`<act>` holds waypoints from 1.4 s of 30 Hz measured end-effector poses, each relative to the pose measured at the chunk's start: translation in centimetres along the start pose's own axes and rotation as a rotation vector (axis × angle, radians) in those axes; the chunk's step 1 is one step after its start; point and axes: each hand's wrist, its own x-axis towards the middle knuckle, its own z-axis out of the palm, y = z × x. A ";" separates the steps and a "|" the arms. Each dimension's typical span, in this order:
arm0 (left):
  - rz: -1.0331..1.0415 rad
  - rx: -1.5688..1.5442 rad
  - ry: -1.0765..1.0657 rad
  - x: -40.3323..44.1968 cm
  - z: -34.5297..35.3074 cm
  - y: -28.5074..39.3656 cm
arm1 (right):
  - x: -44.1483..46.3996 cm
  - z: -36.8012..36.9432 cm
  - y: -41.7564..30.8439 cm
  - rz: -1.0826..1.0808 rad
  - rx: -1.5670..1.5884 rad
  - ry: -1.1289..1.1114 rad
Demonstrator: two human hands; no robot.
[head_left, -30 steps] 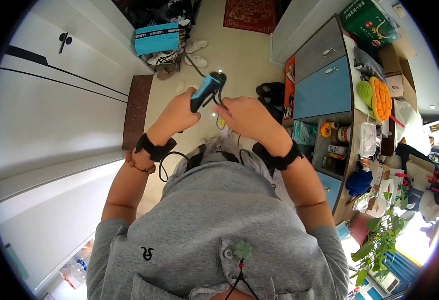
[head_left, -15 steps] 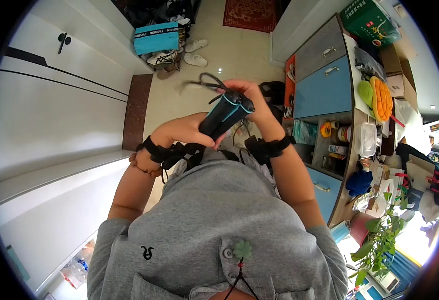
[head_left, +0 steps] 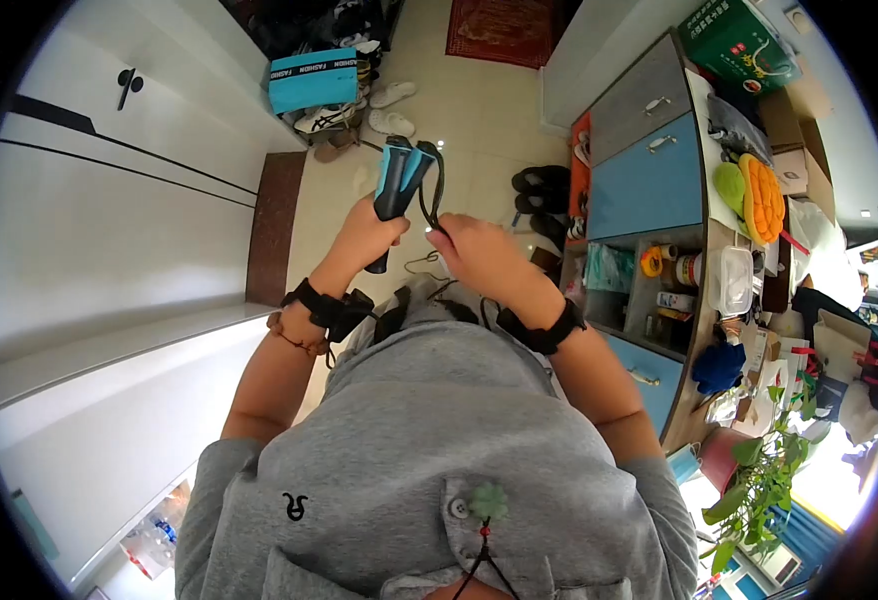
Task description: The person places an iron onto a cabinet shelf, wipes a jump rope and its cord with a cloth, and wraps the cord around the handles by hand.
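A jump rope's two black-and-blue handles (head_left: 395, 185) stand side by side in my left hand (head_left: 364, 238), which is closed around them. Their tops tilt away from my body. From the top of one handle the black cord (head_left: 440, 178) loops down to my right hand (head_left: 487, 258). The fingers of that hand are pinched on the cord, just right of the handles. Part of the rope's length is hidden behind my hands. Both wrists wear black straps.
White cabinets (head_left: 109, 200) line the left side. To the right stands a blue-and-grey cabinet (head_left: 649, 180) with open shelves. Shoes (head_left: 541, 190), a blue box (head_left: 314, 80) and a red mat (head_left: 504, 30) are on the floor. A potted plant (head_left: 759, 480) is at lower right.
The handles have moved left and away from my body, turning more upright. My right hand has come away from beside the handle tops and is now lower, gripping the cord.
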 end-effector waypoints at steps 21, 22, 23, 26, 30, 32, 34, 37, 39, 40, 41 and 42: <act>0.912 1.304 -0.260 -0.1 1.2 0.2 | 4.0 -3.9 0.9 -0.131 0.186 -0.456; 0.935 1.225 -0.262 -0.4 1.0 1.2 | 4.0 -4.3 1.6 -0.057 0.341 -0.441; 0.957 1.145 -0.262 -0.6 0.7 2.3 | 3.8 -4.7 2.3 0.017 0.496 -0.425; 0.956 0.892 -0.194 -1.8 0.3 5.1 | 3.3 -5.9 3.1 0.156 0.824 -0.370; 0.878 0.500 -0.089 -3.3 1.5 5.5 | 2.4 -4.4 5.3 0.111 1.052 -0.175; 0.711 0.317 -0.004 -3.5 1.6 5.8 | 1.5 -3.9 6.4 0.166 1.088 -0.089; 0.438 0.184 0.118 -3.9 0.9 6.3 | 0.3 -3.7 6.0 0.308 0.984 -0.062; 0.424 0.461 0.303 -1.1 -0.5 5.9 | -1.0 -1.0 3.1 0.194 0.447 0.032; 0.598 0.806 0.402 0.2 -0.3 4.2 | -1.0 -0.9 0.0 -0.007 0.081 0.025; 0.613 0.940 0.316 0.2 -0.1 3.7 | -0.9 -1.5 -1.4 -0.098 -0.054 0.046; 0.628 1.073 0.224 0.2 0.2 3.3 | -0.5 -2.4 -1.8 -0.126 -0.135 -0.004; 0.640 1.204 0.127 0.0 0.6 2.7 | 0.1 -3.2 -1.8 -0.151 -0.214 -0.055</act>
